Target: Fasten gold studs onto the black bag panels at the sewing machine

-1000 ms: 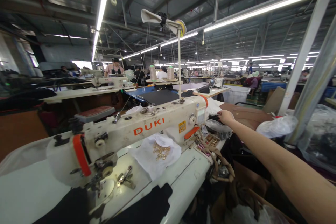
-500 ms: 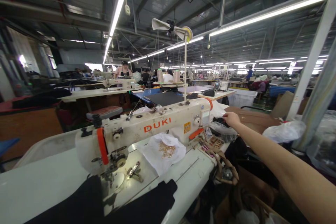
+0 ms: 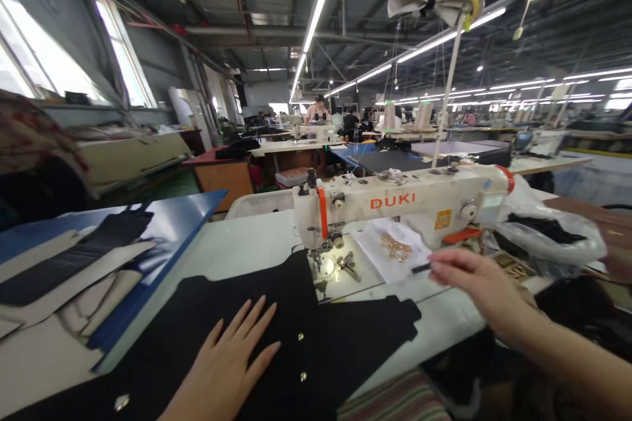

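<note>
My left hand [image 3: 237, 355] lies flat with fingers spread on a large black cut piece [image 3: 197, 316] that has small shiny metal fittings [image 3: 302, 337] on it. In my right hand [image 3: 474, 283], thumb and fingers pinch a small black strip [image 3: 421, 268], raised over the front of the machine bed. The sewing machine [image 3: 395, 200], marked DUKI, stands just beyond, and the black piece reaches up to its needle area. Under the machine's arm, a white sheet [image 3: 368, 243] bears a heap of small gold-coloured metal pieces [image 3: 395, 248]. A metal clip-like part [image 3: 348, 265] sits beside the needle plate.
At right, an open plastic bag [image 3: 582, 247] holds black pieces. A blue table [image 3: 197, 217] with cut black and beige pieces stands at left. A thread stand [image 3: 447, 92] rises behind the machine. Another person [image 3: 317, 112] is at a machine farther back.
My view has swung left. My right hand has come from the plastic bag toward the machine front, now with a black strip. My left hand has come into view on the black piece.
</note>
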Demonstrator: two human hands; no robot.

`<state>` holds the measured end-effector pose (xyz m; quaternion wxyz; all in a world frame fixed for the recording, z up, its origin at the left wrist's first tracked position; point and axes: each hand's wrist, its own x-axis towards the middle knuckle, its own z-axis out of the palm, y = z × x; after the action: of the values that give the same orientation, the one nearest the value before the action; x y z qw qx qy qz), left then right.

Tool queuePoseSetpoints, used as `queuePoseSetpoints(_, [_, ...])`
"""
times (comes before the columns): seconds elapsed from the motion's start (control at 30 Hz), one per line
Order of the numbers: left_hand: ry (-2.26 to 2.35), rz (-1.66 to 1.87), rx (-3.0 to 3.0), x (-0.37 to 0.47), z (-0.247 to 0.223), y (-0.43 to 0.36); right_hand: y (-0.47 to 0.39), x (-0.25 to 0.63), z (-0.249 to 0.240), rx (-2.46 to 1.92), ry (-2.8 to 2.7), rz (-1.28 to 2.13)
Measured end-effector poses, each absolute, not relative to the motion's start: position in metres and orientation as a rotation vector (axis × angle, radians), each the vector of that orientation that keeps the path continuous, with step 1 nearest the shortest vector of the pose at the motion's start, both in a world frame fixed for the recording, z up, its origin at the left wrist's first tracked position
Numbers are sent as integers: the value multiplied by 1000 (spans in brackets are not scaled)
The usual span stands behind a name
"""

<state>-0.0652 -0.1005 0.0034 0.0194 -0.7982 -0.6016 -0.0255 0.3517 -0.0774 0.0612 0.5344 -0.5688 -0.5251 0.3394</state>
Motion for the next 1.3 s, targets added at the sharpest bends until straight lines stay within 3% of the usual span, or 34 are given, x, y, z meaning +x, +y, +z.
queuePoseSetpoints(0.13, [-1863,-92,-2493,-58,10,-110,-83,221,41,-1082,-1245,1482])
queuePoseSetpoints(0.3, [-1900,-113,-2492,-69,4,-122,-49,135,23,-1080,-1045,1651])
queuePoseSetpoints(0.4, [-2041,-229,-2536,-75,8,-121,-44,122,14,-1078,-1051,1662])
queuePoseSetpoints(0.63, [-2477,-1019,-2528,-51,40,-80,-47,125,6,-1057,-1062,1665])
queuePoseSetpoints(0.83, [-2560,-1101,-2988,-34,46,-32,-43,124,6,-1041,-962,1658])
queuePoseSetpoints(1.03, [-2593,-1402,-2700,-49,32,1,-42,117,-7,-956,-897,1564])
queuePoseSetpoints(1.17, [-2550,-1372,-2606,-54,18,6,-52,135,-3,-910,-1134,1566])
queuePoseSetpoints(1.3, [-2549,-1370,-2598,-54,12,6,-37,197,29,-1010,-1572,1111])
